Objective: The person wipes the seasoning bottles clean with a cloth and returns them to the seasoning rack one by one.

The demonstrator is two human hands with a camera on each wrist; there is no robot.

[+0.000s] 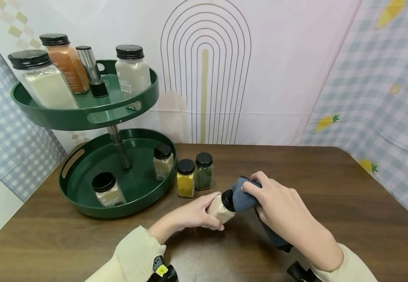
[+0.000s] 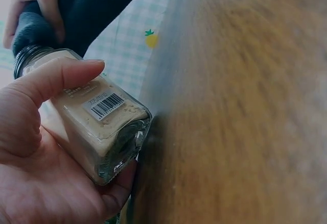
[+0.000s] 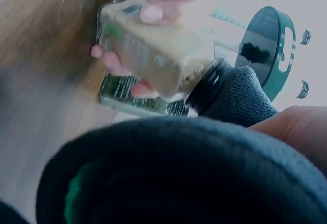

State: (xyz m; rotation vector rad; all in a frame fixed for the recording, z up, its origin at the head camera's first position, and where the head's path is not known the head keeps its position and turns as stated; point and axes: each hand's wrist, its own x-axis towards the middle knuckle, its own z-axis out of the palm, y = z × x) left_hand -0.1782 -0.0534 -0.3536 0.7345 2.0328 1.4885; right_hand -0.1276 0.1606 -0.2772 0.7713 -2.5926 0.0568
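My left hand (image 1: 199,213) grips a square glass spice jar (image 1: 220,209) of pale beige powder, tilted above the table with its black lid toward the right. A barcode label shows on the jar (image 2: 97,117) in the left wrist view, the thumb lying across its side. In my right hand (image 1: 278,203) is a bunched dark blue-grey cloth (image 1: 243,196), pressed against the black lid. The cloth's loose end hangs below the hand. In the right wrist view the cloth (image 3: 240,99) touches the lid, and its near fold fills the lower part.
A green two-tier tray rack (image 1: 98,213) stands at the left, with large jars and a silver-black cylinder on top and two small jars below. Beside it on the wooden table (image 1: 330,188) stand a yellow spice jar (image 1: 185,184) and a green herb jar (image 1: 204,176).
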